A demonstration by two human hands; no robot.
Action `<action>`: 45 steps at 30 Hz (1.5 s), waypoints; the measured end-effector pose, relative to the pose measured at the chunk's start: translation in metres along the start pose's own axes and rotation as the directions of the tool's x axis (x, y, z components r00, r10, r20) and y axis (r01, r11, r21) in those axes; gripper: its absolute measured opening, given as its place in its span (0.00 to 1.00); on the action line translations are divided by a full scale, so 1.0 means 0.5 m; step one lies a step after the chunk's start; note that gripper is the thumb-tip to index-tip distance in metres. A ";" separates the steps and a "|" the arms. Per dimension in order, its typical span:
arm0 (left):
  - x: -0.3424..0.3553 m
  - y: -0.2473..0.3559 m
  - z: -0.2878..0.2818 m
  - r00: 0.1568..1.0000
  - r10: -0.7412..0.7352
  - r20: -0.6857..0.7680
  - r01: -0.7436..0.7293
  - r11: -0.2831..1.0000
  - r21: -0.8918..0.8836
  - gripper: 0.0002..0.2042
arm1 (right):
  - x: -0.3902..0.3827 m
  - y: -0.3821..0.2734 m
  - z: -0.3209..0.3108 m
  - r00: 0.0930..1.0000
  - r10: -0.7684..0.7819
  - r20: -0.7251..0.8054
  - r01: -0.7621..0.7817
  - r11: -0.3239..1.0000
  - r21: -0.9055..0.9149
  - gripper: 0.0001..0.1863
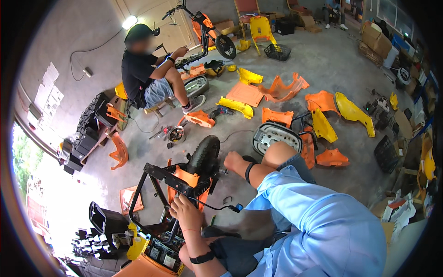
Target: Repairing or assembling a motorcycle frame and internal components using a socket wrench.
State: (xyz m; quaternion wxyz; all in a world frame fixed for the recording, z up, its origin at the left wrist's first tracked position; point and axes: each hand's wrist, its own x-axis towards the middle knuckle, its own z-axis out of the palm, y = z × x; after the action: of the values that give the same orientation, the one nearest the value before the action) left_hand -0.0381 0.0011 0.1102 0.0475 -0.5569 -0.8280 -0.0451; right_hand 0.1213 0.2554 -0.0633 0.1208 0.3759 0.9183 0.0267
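We are apparently steadying the black vehicle frame (pixel 161 175) on the floor; beyond, a bowl (pixel 181 139) is holding small loose parts. Our left hand (pixel 187 213), fingers bent, is touching the frame. Beside the tyre (pixel 204 154), our right hand (pixel 235 161) is looking fist-like (whether it is holding anything, we cannot tell). The next move is probably calling for a steady frame.

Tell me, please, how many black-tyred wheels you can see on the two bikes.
2: one wheel on the near bike, left of the right hand; another wheel on the far bike, right of the co-worker. Others may be hidden.
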 end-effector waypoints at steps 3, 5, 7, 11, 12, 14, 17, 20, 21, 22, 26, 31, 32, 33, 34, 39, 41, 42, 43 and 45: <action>-0.002 0.002 -0.005 1.000 0.019 -0.021 -0.018 1.000 0.013 0.28 | 0.016 0.019 0.001 1.000 0.021 0.001 -0.021 0.999 0.044 0.12; -0.003 0.002 -0.006 1.000 0.019 -0.002 -0.019 1.000 0.020 0.31 | 0.024 0.028 -0.001 1.000 0.008 0.022 -0.008 0.999 0.034 0.12; -0.002 0.003 -0.006 1.000 0.011 0.000 -0.011 1.000 0.025 0.36 | 0.036 0.030 -0.008 0.999 -0.046 0.015 0.046 0.999 0.030 0.12; -0.005 0.002 -0.010 0.999 0.037 -0.009 -0.037 0.999 0.022 0.32 | 0.071 0.040 -0.026 0.978 -0.107 0.177 0.105 0.994 0.019 0.13; -0.008 0.003 -0.012 0.999 0.035 0.016 -0.035 0.999 0.008 0.30 | 0.078 0.038 -0.027 0.970 -0.132 0.206 0.133 0.991 0.012 0.13; -0.003 0.002 -0.016 0.999 0.033 0.006 -0.033 0.999 -0.002 0.27 | 0.089 0.038 -0.025 0.963 -0.165 0.215 0.177 0.983 -0.038 0.14; -0.001 0.005 -0.019 0.998 0.019 -0.053 -0.021 0.999 -0.031 0.22 | 0.108 0.036 -0.013 0.942 -0.192 0.277 0.222 0.972 -0.080 0.15; 0.005 -0.002 -0.019 1.000 0.000 -0.026 -0.002 0.998 -0.063 0.17 | 0.136 0.028 0.005 0.920 -0.226 0.319 0.294 0.938 -0.185 0.15; 0.001 -0.008 -0.022 1.000 -0.015 0.018 0.016 0.998 -0.055 0.15 | 0.139 0.024 0.014 0.893 -0.203 0.402 0.283 0.947 -0.153 0.15; 0.002 -0.016 -0.025 1.000 -0.006 0.012 0.007 0.999 -0.044 0.14 | 0.147 0.022 0.019 0.852 -0.167 0.497 0.261 0.957 -0.126 0.15; 0.013 -0.053 -0.042 0.995 0.019 0.094 -0.006 0.990 -0.143 0.12 | 0.129 0.021 0.041 0.878 -0.097 0.469 0.229 0.945 -0.232 0.15; 0.025 -0.063 -0.046 0.980 0.046 0.193 0.016 0.952 -0.307 0.14 | 0.103 0.011 0.046 0.910 -0.108 0.400 0.300 0.837 -0.457 0.15; 0.026 -0.062 -0.045 0.978 0.055 0.203 0.011 0.950 -0.311 0.13 | 0.104 0.012 0.047 0.923 -0.113 0.367 0.280 0.852 -0.442 0.14; 0.026 -0.064 -0.045 0.974 0.062 0.217 0.008 0.950 -0.311 0.13 | 0.106 0.013 0.050 0.934 -0.134 0.330 0.271 0.869 -0.413 0.14; 0.027 -0.069 -0.046 0.971 0.064 0.231 0.011 0.951 -0.308 0.13 | 0.112 0.014 0.053 0.941 -0.150 0.302 0.265 0.884 -0.385 0.14; 0.030 -0.092 -0.037 0.953 0.161 0.256 -0.057 0.927 -0.371 0.14 | 0.136 0.019 0.084 0.981 -0.128 0.149 0.170 0.931 -0.323 0.13; 0.035 -0.095 -0.032 0.957 0.193 0.218 -0.089 0.907 -0.411 0.14 | 0.142 0.023 0.087 0.976 -0.145 0.163 0.190 0.933 -0.305 0.13; 0.033 -0.098 -0.031 0.954 0.203 0.221 -0.094 0.902 -0.421 0.13 | 0.140 0.024 0.087 0.978 -0.163 0.128 0.194 0.938 -0.288 0.13; 0.033 -0.099 -0.032 0.949 0.198 0.247 -0.073 0.897 -0.436 0.14 | 0.139 0.028 0.084 0.974 -0.187 0.129 0.219 0.926 -0.308 0.13; 0.030 -0.100 -0.035 0.943 0.186 0.276 -0.048 0.896 -0.442 0.14 | 0.138 0.030 0.072 0.976 -0.166 0.138 0.201 0.933 -0.300 0.13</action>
State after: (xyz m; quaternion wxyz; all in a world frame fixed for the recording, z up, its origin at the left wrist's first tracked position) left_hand -0.0896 -0.0061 0.1283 -0.2044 -0.6030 -0.7592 -0.1350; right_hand 0.0927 0.3129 -0.1101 0.2313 0.2657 0.9255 0.1391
